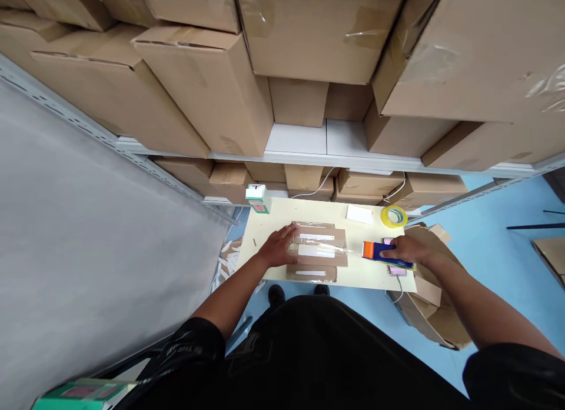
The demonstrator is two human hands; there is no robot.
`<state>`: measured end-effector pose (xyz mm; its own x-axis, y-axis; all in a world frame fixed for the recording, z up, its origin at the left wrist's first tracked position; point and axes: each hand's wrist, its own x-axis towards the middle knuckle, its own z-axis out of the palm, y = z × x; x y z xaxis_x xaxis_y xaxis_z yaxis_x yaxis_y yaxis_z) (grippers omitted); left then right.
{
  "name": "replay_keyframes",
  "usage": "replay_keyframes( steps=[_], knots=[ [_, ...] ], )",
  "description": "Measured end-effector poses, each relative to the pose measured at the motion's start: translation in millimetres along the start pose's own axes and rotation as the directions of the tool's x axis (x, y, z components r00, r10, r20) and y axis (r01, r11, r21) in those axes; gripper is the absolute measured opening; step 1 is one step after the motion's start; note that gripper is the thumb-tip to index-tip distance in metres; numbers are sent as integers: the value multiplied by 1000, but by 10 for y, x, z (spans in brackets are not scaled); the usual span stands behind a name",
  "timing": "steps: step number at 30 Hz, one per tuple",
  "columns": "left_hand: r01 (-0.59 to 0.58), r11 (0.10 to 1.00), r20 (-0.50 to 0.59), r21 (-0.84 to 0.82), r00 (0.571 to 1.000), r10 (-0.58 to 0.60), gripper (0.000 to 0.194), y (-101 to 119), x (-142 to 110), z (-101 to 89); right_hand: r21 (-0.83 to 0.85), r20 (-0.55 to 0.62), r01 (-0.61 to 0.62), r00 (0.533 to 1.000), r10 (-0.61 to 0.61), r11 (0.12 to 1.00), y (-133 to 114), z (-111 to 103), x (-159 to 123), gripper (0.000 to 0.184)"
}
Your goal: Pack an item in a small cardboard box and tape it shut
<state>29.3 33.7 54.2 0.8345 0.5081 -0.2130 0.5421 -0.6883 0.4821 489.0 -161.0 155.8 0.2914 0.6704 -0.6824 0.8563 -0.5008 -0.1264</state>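
Note:
Three flat brown cardboard pieces lie on the cream table, the middle cardboard piece point(342, 238) over the others. White label strips point(316, 251) and clear tape cross them. My left hand point(280, 246) presses on their left edge, fingers stretched out. To the right, my right hand point(408, 249) is closed round a blue and orange tape dispenser point(377, 250). A strip of clear tape point(353, 252) seems to run from the dispenser to the cardboard. Partly under the dispenser and my right hand lies a pinkish phone-like thing point(398, 270).
A yellow tape roll point(394, 216) and a white card stack point(359, 214) lie at the table's point(273, 272) back right. A green-white box point(258, 199) stands at its back left. Shelves of cartons point(203, 80) rise behind; an open carton point(424, 322) stands on the floor at right.

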Motion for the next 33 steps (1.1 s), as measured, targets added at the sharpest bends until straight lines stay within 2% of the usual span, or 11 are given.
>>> replay_keyframes(
  steps=[3, 6, 10, 13, 16, 19, 22, 24, 26, 30, 33],
  knots=[
    [7, 1000, 12, 1, 1000, -7, 130, -5, 10, 1, -21, 93, 39, 995, -37, 999, -211, 116, 179, 66],
    [4, 1000, 11, -1, 1000, -4, 129, -13, 13, 7, -17, 116, 18, 993, -16, 1000, -439, 173, 351, 71],
    [-8, 1000, 0, -25, 1000, 8, 129, -20, 13, 8, 94, 164, -28, 986, 12, 995, -649, 179, 575, 67],
    [-7, 999, -14, -48, 1000, 6, 128, -13, 7, -6, 133, 187, -112, 979, 86, 985, -664, 222, 708, 61],
    [-3, 999, -13, -53, 1000, 3, 128, -3, -3, -19, 116, 115, -198, 976, 184, 973, -574, 365, 728, 57],
    [-25, 999, -15, -44, 1000, 24, 125, -7, -10, -18, 246, 52, -250, 968, 245, 937, -500, 609, 609, 62],
    [-33, 999, -11, -30, 999, 33, 119, -17, -12, -8, 274, -137, -267, 940, 312, 924, -564, 938, 437, 76],
    [-30, 999, -1, -14, 1000, 30, 114, -20, -14, -3, 181, -284, -249, 913, 293, 952, -679, 1201, 373, 75],
    [-41, 999, 0, 6, 999, 41, 107, -18, -21, -2, 55, -390, -201, 897, 206, 978, -802, 1479, 381, 65],
    [-54, 998, -10, 30, 998, 54, 100, -11, -44, -6, -10, -496, -143, 860, 119, 990, -930, 1953, 533, 48],
    [-53, 998, -12, 35, 998, 53, 101, -9, -42, -16, 18, -531, -121, 840, 111, 993, -917, 2126, 630, 48]
  ],
)
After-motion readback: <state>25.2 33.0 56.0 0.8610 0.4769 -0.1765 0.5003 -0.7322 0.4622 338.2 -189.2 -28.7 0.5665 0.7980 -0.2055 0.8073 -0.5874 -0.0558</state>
